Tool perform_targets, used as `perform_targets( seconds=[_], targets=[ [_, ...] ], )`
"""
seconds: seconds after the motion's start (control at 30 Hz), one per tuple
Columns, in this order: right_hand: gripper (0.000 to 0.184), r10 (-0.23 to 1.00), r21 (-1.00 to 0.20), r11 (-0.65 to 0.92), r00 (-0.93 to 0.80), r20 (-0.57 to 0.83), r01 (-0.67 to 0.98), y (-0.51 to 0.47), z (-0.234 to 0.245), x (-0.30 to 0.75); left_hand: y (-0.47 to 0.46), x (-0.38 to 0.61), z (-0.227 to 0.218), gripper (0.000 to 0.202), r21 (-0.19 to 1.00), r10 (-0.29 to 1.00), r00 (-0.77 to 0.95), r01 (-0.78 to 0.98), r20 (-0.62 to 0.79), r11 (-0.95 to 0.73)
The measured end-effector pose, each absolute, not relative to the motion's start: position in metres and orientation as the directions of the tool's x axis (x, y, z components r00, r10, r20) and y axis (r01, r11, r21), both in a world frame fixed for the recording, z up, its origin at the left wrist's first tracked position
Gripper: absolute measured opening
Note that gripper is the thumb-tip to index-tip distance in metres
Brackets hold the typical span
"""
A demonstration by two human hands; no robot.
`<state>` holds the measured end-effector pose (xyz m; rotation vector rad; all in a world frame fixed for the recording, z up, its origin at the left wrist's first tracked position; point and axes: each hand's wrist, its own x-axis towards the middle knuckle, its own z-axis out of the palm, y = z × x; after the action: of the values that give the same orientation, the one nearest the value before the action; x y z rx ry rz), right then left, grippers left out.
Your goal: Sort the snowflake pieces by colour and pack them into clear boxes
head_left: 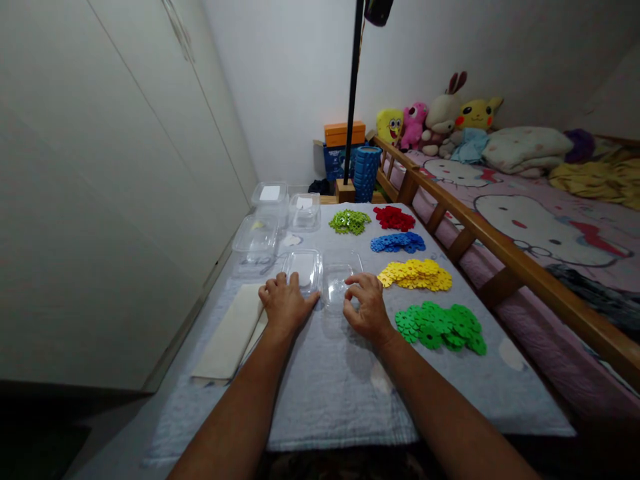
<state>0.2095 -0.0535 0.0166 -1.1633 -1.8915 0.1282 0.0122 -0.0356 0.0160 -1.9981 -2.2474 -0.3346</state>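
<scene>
My left hand [285,307] is open, fingers spread and bent, at the near edge of a clear plastic box with a white label [301,267]. Its index finger and thumb reach the box's near side. To the right lies a clear plastic container [336,283], its hollow facing up with nothing visible inside. My right hand [369,308] is at this container's right side, with curled fingers and the thumb apart. Nothing shows between those fingers. Close by on the right are yellow flower-shaped plastic discs [417,275] and green discs [443,325].
Blue discs [397,242], red pieces [394,218] and lime-green pieces [349,221] lie farther back. Clear boxes [256,240] stand at the back left. A folded beige cloth [230,333] lies left. A black pole [353,93] rises behind the table; a wooden bed rail [480,240] borders the right.
</scene>
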Motion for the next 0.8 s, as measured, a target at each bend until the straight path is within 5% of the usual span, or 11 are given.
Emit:
perform_targets(
  seconds=[0.47, 0.8],
  targets=[
    [0.01, 0.758, -0.492, 0.56, -0.172, 0.63, 0.667, -0.051, 0.015, 0.21, -0.032, 0.013, 0.011, 0.044, 0.599, 0.898, 0.081, 0.719, 0.432, -0.353],
    [0.011, 0.764, -0.485, 0.55, -0.174, 0.621, 0.68, -0.051, 0.016, 0.209, -0.041, 0.021, 0.016, 0.041, 0.836, 0.945, 0.09, 0.444, 0.315, -0.321]
  ],
)
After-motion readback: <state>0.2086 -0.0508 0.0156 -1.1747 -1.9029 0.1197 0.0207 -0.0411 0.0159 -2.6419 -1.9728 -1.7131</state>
